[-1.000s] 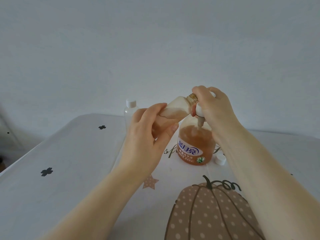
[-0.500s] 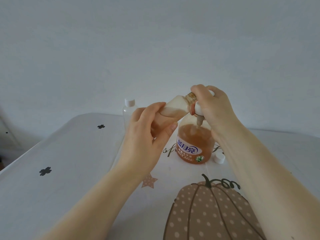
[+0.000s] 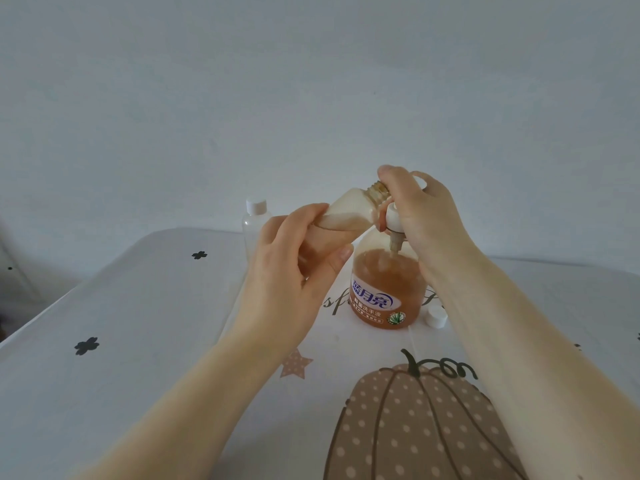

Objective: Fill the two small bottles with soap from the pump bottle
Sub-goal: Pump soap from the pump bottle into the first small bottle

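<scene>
My left hand (image 3: 287, 271) grips the tilted small bottle (image 3: 349, 216), its open neck against the nozzle under my right hand (image 3: 426, 216), whose fingers curl over the pump bottle (image 3: 388, 289) head; I should press slowly, keeping neck and nozzle touching.

table (image 3: 104, 393) w/ white cloth, pumpkin print (image 3: 415, 427) | pump bottle (image 3: 384, 292) standing mid-table | loose white cap (image 3: 435, 317) just right of it | capped clear small bottle (image 3: 254, 226) standing further back left
</scene>
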